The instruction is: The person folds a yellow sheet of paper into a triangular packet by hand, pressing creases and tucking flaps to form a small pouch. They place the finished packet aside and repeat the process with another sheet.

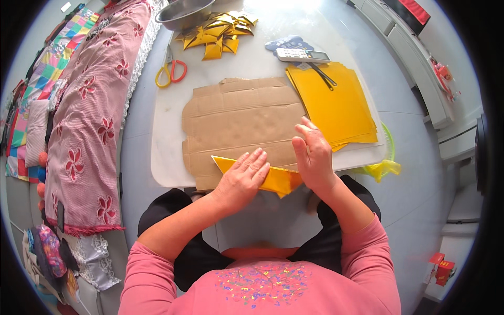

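Both hands flatten a gold foil sheet on cardboard at the near edge of the desk.

The left hand (243,177) lies palm down, fingers spread, on the folded gold sheet (278,180); the right hand (314,153) presses flat just beside it, grip pinching nothing. The sheet rests on flattened cardboard (236,118) atop the white desk (163,131). To the right lies a stack of gold sheets (336,105); far off, folded gold pieces (215,34) and scissors (171,71).

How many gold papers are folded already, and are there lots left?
Done: a pile of folded gold pieces lies at the table's far end, too heaped to count. In hand: the left hand and right hand press one gold sheet onto the cardboard. Left: a stack of flat gold sheets.
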Motion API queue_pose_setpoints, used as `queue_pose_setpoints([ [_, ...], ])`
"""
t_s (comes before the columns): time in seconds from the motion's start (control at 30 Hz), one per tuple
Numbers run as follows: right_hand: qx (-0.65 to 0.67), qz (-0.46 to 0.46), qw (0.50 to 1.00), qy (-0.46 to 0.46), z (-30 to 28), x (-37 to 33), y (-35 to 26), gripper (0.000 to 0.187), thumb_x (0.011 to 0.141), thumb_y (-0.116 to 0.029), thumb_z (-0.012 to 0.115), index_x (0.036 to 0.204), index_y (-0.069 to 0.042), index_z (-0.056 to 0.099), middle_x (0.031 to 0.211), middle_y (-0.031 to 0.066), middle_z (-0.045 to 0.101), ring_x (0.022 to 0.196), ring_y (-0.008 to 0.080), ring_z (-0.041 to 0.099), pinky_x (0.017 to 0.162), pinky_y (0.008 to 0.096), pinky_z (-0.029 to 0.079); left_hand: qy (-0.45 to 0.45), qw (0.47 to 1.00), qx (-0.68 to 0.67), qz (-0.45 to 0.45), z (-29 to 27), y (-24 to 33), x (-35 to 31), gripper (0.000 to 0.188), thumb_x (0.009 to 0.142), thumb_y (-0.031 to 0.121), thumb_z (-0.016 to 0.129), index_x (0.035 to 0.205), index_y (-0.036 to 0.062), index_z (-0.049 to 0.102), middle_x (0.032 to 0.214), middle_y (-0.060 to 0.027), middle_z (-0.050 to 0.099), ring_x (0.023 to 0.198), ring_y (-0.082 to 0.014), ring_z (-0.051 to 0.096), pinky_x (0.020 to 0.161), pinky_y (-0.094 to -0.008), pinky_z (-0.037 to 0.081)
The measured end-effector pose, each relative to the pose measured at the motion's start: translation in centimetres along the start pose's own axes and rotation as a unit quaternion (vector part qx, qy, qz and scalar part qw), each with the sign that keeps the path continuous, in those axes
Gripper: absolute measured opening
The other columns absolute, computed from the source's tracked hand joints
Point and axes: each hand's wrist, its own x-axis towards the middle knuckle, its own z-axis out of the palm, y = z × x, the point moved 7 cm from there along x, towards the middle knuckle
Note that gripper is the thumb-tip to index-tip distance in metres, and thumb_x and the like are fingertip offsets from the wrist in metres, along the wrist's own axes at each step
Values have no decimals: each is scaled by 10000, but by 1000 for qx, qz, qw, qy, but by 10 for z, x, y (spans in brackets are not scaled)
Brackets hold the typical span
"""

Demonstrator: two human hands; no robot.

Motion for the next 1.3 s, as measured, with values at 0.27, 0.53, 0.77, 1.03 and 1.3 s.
queue_pose_setpoints([
  [0.27,357,298,855,-229,40,-7,15,472,1007,-451,576,1005,13,660,872,62,663,786,128,642,715,291,516,7,997,-43,62,-30,5,16,416,835,88,693,1240,180,677,1575,-226,299,1466,-431,280,1157,-567,292],
  [0.53,520,363,685,-358,51,-16,0,262,973,-314,650,975,-52,659,868,30,653,759,109,620,709,261,509,110,987,70,91,-48,1,32,300,879,175,656,1142,305,721,1597,-170,285,1509,-358,167,1233,-487,50],
  [0.77,617,367,669,-193,47,2,25,159,977,-200,647,991,-42,662,928,55,694,833,145,671,794,292,549,199,969,-92,-116,-64,-24,45,336,925,181,665,1248,95,627,1449,-256,442,1388,-369,375,1145,-433,284],
  [1.03,574,354,730,-116,45,7,24,198,975,-211,661,1007,-16,654,933,58,697,841,129,662,792,298,549,-18,618,-696,-365,-5,-43,44,322,960,181,686,1198,-30,640,1082,-60,693,986,-113,630,891,-292,507],
  [1.3,446,330,808,-200,33,9,14,175,981,-184,651,941,-16,679,831,9,663,739,69,565,698,239,482,20,605,-716,-348,-9,-45,47,265,943,157,697,1134,-25,672,1044,-63,707,931,-127,659,842,-287,532],
])
